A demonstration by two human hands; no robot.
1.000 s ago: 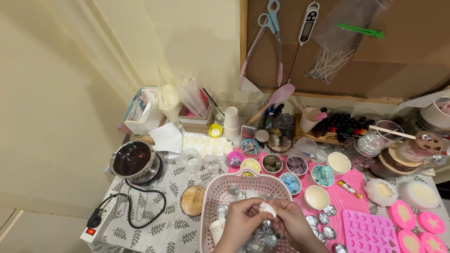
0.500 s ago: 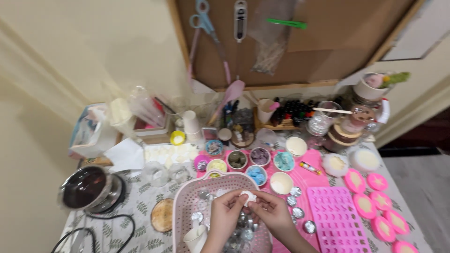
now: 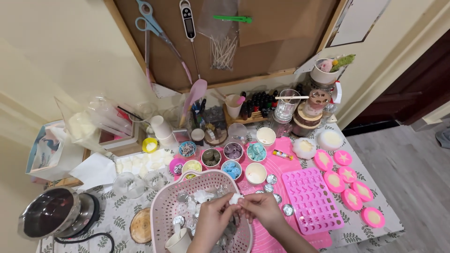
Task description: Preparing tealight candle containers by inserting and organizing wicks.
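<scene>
My left hand and my right hand meet over a pink slotted basket at the front of the table. Together their fingertips pinch a small white lump. Inside the basket lie several small silver foil cups and white pieces. A pink silicone mould with many small cavities lies just right of my right hand, on a pink mat.
Several small bowls of coloured bits stand behind the basket. Round pink moulds line the right side. A metal pot with a black cord sits front left. Jars, bottles and cups crowd the back below a corkboard hung with scissors and tools.
The view has swung right and tilted, so the pot slid to the left edge. Both hands stay together over the basket on the white lump.
</scene>
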